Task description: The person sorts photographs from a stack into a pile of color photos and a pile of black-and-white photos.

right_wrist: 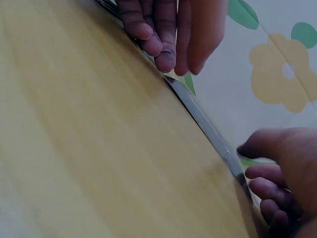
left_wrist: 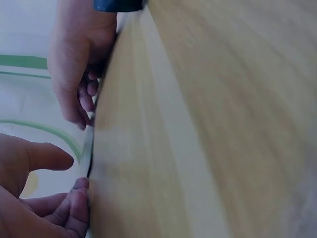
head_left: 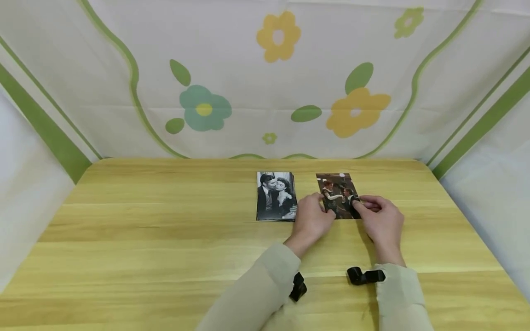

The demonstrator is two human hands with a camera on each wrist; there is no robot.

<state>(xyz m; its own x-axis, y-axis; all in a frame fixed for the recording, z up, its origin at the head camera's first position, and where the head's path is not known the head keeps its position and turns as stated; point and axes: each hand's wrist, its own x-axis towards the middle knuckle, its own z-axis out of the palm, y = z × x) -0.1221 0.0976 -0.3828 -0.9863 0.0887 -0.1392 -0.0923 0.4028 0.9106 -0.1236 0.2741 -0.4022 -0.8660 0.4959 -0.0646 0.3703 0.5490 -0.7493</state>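
A colour photo card (head_left: 339,195) with dressed-up figures lies on the wooden table between the two hands. My left hand (head_left: 311,219) is at its left edge, fingertips beside the edge and thumb over the lower left corner in the head view. In the left wrist view the left thumb (left_wrist: 52,156) stands apart from the fingers. At the opposite edge, my right hand (head_left: 382,220) pinches the card, thumb over its face and fingers along the side. Just left of the left hand lies a stack of photo cards (head_left: 275,197), a black-and-white couple on top.
The wooden table (head_left: 145,248) meets a white cloth backdrop (head_left: 248,82) with printed flowers close behind the cards. Black straps (head_left: 365,276) hang at both sleeve cuffs. White cloth also walls the table's left and right sides.
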